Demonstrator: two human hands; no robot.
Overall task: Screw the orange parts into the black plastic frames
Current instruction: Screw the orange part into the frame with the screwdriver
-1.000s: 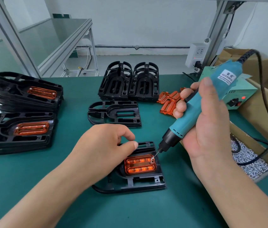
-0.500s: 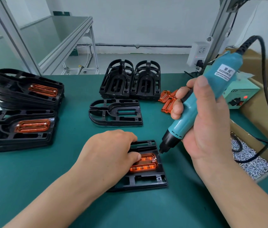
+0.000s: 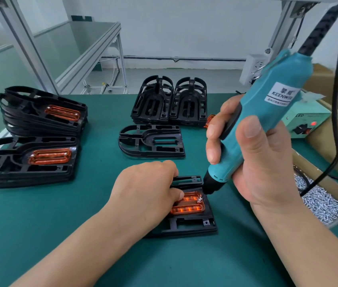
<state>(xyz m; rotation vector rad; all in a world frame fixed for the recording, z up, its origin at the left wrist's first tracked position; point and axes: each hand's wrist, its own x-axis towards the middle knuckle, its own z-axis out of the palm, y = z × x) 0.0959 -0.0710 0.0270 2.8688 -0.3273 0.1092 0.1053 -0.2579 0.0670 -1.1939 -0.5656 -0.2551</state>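
**Two hands busy on one black frame**

Two bare hands worked at the near middle of the green mat (image 3: 77,220). The left hand (image 3: 143,191) lay curled over the black frame (image 3: 191,224), which sat flat on the mat. Its bent fingers reached down at the frame's far edge, and its thumb tip pressed on the orange part (image 3: 189,207) seated in the frame's opening. The right hand (image 3: 263,162) was wrapped firmly round a teal electric screwdriver (image 3: 267,108), held tilted with its cord rising to the upper right. The tool's dark nose pointed down at the right end of the orange part, where a small silvery screw (image 3: 200,198) showed.

Just beyond lay an empty frame (image 3: 151,141), and behind it stood two upright batches of frames (image 3: 170,100). At the left edge rested two piles of fitted frames (image 3: 31,160), each topped by an orange insert. To the right, a cardboard box (image 3: 329,154) held a heap of loose screws (image 3: 319,201), with a pale green power unit (image 3: 307,121) behind it showing a red light.
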